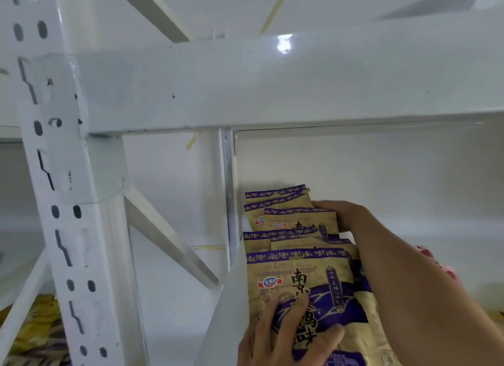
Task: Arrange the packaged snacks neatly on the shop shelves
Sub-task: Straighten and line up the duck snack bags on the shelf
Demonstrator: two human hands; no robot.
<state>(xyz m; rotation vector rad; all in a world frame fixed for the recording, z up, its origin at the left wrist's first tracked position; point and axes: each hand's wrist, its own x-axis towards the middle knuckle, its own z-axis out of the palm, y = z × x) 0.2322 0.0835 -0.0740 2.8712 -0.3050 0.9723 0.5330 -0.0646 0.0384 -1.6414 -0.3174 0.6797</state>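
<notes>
White rack [272,82]: broad horizontal beam across the upper view, slotted upright [62,202] at left, diagonal braces behind. Packs sit on the shelf under the beam, against a thin white divider [231,292] on their left.

Packs [286,223]: tan with purple top bands and dark print, overlapping in a row running back to the rear wall; several bands visible, exact count unclear.

Front pack [308,284]: nearest the camera, facing forward, leaning slightly.

Right hand [338,215]: reaches in over the row from the right, fingers curled on the top right edge of a rear pack, gripping it.

Left hand [278,338]: at bottom of view, grasps the front pack, thumb and fingers pressed on its face.

Lower left, beyond the upright: yellow packets [35,330], blurred.
</notes>
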